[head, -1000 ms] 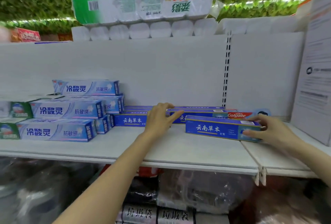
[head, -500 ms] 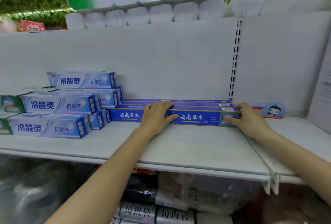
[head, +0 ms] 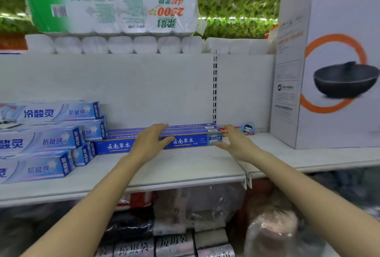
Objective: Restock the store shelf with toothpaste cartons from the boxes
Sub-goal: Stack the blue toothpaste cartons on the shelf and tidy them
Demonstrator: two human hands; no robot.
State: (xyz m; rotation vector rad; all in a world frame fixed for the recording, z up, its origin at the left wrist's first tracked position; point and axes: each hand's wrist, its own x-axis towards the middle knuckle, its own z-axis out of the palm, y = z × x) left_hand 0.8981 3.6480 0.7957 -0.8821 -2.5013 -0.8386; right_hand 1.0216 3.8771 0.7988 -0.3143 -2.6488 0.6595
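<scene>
A white shelf board [head: 174,171] runs across the view. On its right part stands a tall white wok box [head: 329,67], its right side cut off by the frame edge. Above the back panel [head: 144,88] a green-and-white toilet paper pack [head: 111,9] lies on a row of white rolls [head: 123,44]. Under the board sit plastic-wrapped goods [head: 195,211], too blurred and dim to name.

At the left is a stack of pale blue toothpaste cartons [head: 41,139], its left end out of frame. Just beside it, against the back panel, dark blue toothpaste cartons [head: 193,128] lie flat in rows. The front right carton [head: 191,141] is in line with the front left carton [head: 115,146].

The left hand [head: 150,143] lies flat over the place where those two meet. Its fingers are straight and together, reaching onto the cartons' tops, and its thumb spreads across the front right carton's face (it covers the joint, so whether the ends touch cannot be told).

The right hand [head: 236,143] is at that carton's right end, fingers loosely straight and gripping nothing. Whether its thumb touches the carton's end is lost in the blur.

Behind its fingers a red Colgate carton [head: 224,130] shows only a sliver. A small cartoon-face tag [head: 248,128] stands beside it.
</scene>
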